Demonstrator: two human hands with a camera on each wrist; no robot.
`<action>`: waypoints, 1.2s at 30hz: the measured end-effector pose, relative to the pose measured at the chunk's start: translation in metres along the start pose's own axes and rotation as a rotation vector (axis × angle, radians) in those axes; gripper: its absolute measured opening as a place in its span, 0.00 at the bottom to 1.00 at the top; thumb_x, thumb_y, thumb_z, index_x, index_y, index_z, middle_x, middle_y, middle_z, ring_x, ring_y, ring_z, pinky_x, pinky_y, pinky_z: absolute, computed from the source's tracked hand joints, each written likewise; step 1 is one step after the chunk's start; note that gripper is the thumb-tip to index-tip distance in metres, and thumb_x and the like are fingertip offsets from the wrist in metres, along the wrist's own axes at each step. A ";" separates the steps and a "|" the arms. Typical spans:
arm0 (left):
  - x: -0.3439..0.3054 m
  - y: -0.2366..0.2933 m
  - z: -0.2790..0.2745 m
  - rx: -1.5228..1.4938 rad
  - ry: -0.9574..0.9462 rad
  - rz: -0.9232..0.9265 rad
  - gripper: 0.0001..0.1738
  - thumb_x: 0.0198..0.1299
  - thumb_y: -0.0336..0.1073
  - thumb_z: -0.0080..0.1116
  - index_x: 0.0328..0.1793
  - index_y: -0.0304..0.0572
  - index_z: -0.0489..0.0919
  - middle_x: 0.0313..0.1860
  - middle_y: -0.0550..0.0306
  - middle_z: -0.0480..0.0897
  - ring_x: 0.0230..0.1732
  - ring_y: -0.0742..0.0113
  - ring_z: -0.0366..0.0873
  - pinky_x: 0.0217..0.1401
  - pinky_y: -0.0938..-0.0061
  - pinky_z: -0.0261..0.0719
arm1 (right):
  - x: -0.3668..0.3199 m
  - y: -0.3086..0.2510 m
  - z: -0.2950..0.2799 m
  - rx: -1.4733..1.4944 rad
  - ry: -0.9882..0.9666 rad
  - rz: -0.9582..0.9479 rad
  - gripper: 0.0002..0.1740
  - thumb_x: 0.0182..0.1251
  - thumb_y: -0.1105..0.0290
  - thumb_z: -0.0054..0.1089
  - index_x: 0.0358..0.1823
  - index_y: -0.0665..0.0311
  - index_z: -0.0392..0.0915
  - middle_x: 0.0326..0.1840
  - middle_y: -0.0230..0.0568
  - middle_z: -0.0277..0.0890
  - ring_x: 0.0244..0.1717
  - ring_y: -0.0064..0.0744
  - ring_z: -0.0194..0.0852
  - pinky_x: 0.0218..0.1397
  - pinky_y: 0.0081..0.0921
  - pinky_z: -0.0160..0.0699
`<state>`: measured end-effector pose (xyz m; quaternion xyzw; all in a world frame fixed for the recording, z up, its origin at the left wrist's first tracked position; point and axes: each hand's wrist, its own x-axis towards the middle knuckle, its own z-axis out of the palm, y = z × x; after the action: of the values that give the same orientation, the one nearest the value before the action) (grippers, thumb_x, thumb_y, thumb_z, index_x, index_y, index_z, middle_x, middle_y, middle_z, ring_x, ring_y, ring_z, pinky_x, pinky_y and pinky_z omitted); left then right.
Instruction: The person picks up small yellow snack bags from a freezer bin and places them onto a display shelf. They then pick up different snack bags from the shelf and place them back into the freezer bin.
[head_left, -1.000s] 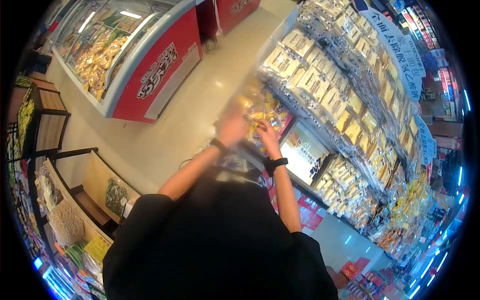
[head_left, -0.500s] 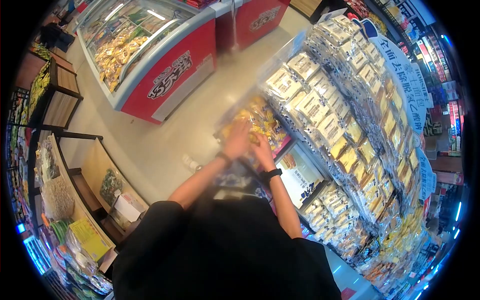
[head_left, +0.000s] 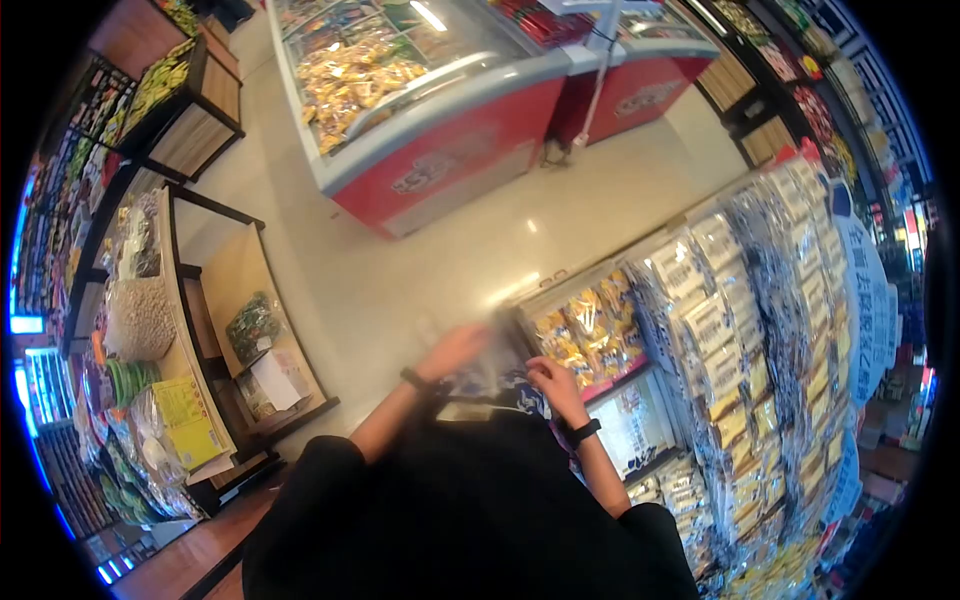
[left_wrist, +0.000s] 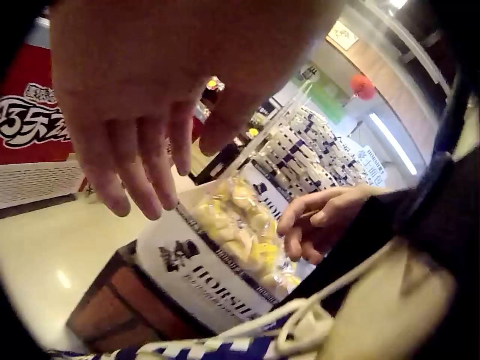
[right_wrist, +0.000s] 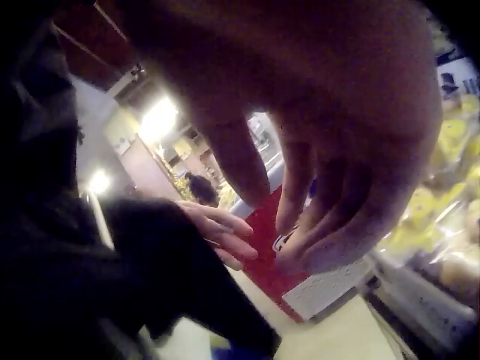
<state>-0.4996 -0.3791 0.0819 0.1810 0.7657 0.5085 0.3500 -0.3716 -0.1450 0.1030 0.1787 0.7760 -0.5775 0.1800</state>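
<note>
Past the wrapped goods, my left hand [head_left: 455, 350] hovers blurred at the outer side of the bin; in the left wrist view this hand [left_wrist: 150, 97] has its fingers extended downward, holding nothing. My right hand [head_left: 558, 388] is at the bin's near edge, fingers loosely bent. The right wrist view shows nothing in the right hand [right_wrist: 322, 150]. Small yellow wrapped packets [head_left: 590, 330] fill the bin, also seen as yellow packets [left_wrist: 244, 225] behind a white printed front panel [left_wrist: 195, 277]. Contact between the right hand and the bin cannot be told.
Tall stacks of clear-wrapped bread [head_left: 720, 340] rise at the right. A red and grey freezer [head_left: 440, 170] stands ahead, beyond pale floor [head_left: 480, 235]. Wooden shelves [head_left: 240, 290] with bagged goods are at the left. A dark garment [head_left: 460, 510] covers the person's front.
Both hands have come away from the yellow packets toward the body, the left one to the bin's outer side. The head view has turned, bringing more of the freezers into sight.
</note>
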 end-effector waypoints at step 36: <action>0.066 -0.122 -0.454 -0.065 0.416 -0.099 0.15 0.68 0.36 0.51 0.56 0.35 0.75 0.51 0.53 0.82 0.56 0.66 0.78 0.60 0.70 0.73 | 0.413 -0.267 0.263 0.128 -0.210 -0.178 0.12 0.64 0.72 0.55 0.47 0.65 0.79 0.33 0.34 0.80 0.34 0.22 0.76 0.39 0.20 0.75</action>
<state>-0.8624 -0.6836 0.0565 0.0233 0.8126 0.5414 0.2146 -0.8421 -0.4412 0.0542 0.0591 0.7273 -0.6550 0.1965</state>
